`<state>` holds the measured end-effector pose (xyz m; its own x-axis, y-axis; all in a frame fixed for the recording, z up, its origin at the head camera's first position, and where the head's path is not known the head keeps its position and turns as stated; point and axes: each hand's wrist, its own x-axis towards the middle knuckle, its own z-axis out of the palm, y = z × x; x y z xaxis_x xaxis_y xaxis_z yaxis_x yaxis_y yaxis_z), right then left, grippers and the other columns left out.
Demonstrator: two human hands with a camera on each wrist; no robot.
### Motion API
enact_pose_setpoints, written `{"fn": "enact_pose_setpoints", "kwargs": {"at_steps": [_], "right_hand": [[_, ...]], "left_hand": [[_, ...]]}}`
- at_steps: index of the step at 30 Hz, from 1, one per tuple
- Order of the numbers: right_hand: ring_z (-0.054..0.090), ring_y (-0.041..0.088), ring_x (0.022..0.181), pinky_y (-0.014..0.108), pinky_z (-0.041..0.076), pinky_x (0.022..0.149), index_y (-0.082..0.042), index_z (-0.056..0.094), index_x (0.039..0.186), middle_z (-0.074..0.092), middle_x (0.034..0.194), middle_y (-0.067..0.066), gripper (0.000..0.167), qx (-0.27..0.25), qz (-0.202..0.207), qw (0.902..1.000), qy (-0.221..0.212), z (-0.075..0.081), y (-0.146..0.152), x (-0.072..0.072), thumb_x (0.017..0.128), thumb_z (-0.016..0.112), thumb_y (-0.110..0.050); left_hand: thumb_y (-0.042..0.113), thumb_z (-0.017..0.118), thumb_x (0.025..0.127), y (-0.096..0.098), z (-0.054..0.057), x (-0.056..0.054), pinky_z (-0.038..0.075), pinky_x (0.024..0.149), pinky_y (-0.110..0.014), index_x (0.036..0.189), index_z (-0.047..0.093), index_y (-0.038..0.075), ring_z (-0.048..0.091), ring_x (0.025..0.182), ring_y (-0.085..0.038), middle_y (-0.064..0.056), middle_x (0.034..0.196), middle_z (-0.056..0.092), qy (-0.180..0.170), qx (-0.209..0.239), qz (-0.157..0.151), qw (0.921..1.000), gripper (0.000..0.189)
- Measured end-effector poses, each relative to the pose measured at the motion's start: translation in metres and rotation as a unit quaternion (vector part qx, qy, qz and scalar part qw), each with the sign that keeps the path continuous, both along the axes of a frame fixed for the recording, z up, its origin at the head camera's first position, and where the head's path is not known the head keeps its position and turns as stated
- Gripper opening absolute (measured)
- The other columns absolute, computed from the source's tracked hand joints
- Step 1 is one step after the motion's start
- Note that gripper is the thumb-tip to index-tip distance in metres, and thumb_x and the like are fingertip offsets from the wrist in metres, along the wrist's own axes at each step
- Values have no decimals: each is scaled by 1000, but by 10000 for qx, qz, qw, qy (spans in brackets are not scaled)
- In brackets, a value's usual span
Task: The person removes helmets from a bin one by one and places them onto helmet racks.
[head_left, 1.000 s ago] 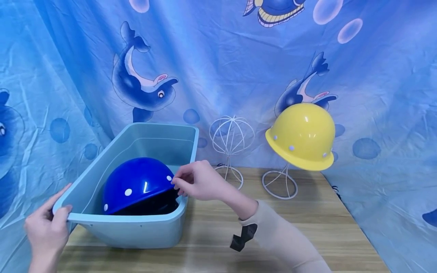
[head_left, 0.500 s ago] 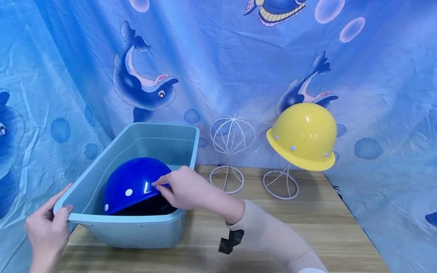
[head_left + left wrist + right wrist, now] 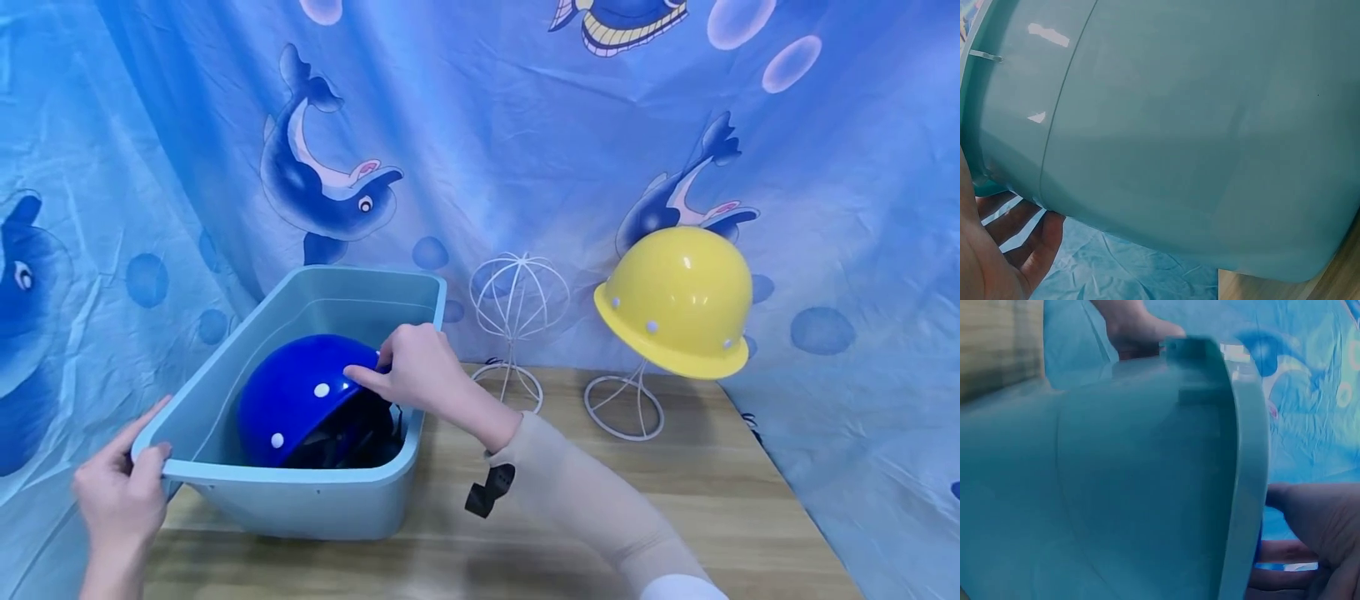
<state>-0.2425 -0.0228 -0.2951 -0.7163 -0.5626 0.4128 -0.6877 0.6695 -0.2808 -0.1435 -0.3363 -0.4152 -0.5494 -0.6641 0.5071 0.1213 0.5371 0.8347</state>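
Note:
A blue helmet (image 3: 292, 392) with white studs lies tilted inside a light blue plastic bin (image 3: 300, 504), its dark inside facing right and toward me. My right hand (image 3: 423, 367) reaches over the bin's right side and grips the helmet's raised edge, thumb on the shell; the other fingertips are partly hidden. My left hand (image 3: 120, 496) holds the bin's near left corner, thumb over the rim. In the left wrist view, the left hand's fingers (image 3: 1047, 240) curl under the bin's rim. The right wrist view shows my right hand (image 3: 1329, 544) beyond the rim.
To the right of the bin stands a bare white wire stand (image 3: 517, 308). A yellow hard hat (image 3: 678, 300) sits on a second wire stand (image 3: 624, 412) farther right. Behind the wooden table (image 3: 585, 533) hangs a blue dolphin-print curtain (image 3: 480, 150).
My right hand moved left over the helmet, then gripped its edge. The helmet has tipped up, its right side raised and more of its inside showing. My left hand stays on the bin.

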Motion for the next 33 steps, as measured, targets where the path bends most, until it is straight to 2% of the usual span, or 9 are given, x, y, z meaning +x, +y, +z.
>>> {"fn": "enact_pose_setpoints", "kwargs": {"at_steps": [5, 9, 12, 16, 21, 24, 27, 29, 33], "right_hand": [[54, 7, 49, 22, 40, 46, -22, 71, 61, 56, 50, -10, 45, -233, -175, 9979, -575, 2, -6, -17, 95, 74, -51], [59, 7, 54, 24, 44, 49, -25, 80, 71, 66, 59, -14, 25, -676, -315, 9920, -1023, -3, -4, -31, 91, 76, -40], [58, 8, 53, 24, 40, 49, -25, 80, 71, 68, 62, -14, 20, -818, -359, 9884, -1232, -6, -2, -39, 89, 75, -33], [54, 10, 51, 24, 38, 49, -22, 73, 72, 65, 61, -8, 19, -847, -289, 9866, -1363, -6, -5, -44, 90, 74, -23], [55, 10, 53, 22, 44, 50, -17, 69, 78, 65, 65, -3, 18, -841, -172, 9858, -1446, -15, -15, -45, 94, 76, -19], [54, 8, 54, 20, 46, 51, -12, 67, 98, 61, 69, -2, 11, -832, -139, 9845, -1540, -20, -20, -47, 98, 73, -20], [46, 9, 50, 21, 42, 49, -5, 57, 125, 53, 68, 0, 30, -733, -135, 9803, -1827, -17, -22, -51, 102, 66, -20], [41, 11, 46, 24, 38, 48, -2, 48, 130, 46, 65, 1, 35, -564, -143, 9739, -2193, -11, -22, -56, 103, 61, -21], [45, 13, 46, 27, 41, 50, -2, 54, 105, 46, 62, 0, 24, -275, -115, 9546, -2963, -3, -24, -67, 107, 54, -26]], "left_hand": [[2, 53, 88, 1, -2, -2, 33, 61, -6, 131, 77, 19, 48, 61, 16, 50, 77, 57, 115, 101, 82, 9998, 52], [2, 53, 88, 3, -4, -2, 31, 55, -9, 131, 78, 19, 46, 55, 14, 46, 72, 59, 157, 76, 93, 9998, 52], [2, 53, 86, 4, -4, -3, 30, 53, -9, 129, 79, 18, 43, 50, 12, 42, 62, 57, 316, 11, 101, 9994, 52], [0, 53, 85, 6, -5, -3, 33, 61, -5, 127, 79, 13, 47, 58, 16, 46, 73, 60, 579, -28, 156, 9982, 51], [-1, 51, 86, 4, -10, 3, 30, 61, -7, 127, 79, 12, 43, 58, 13, 50, 79, 58, 425, 31, 326, 9986, 51], [-2, 50, 86, 2, -11, 5, 27, 56, -9, 128, 78, 12, 40, 51, 11, 47, 70, 56, 305, 48, 331, 9990, 52], [-1, 50, 86, 2, -10, 0, 27, 54, -9, 130, 77, 13, 41, 49, 12, 45, 68, 57, 301, 32, 253, 9992, 53], [-1, 50, 86, 4, -8, -5, 28, 56, -9, 129, 78, 12, 43, 53, 13, 46, 72, 59, 360, 26, 244, 9990, 53], [-1, 51, 85, 8, -7, -12, 33, 63, -7, 126, 79, 13, 52, 66, 20, 52, 87, 58, 542, 78, 280, 9981, 52]]}}
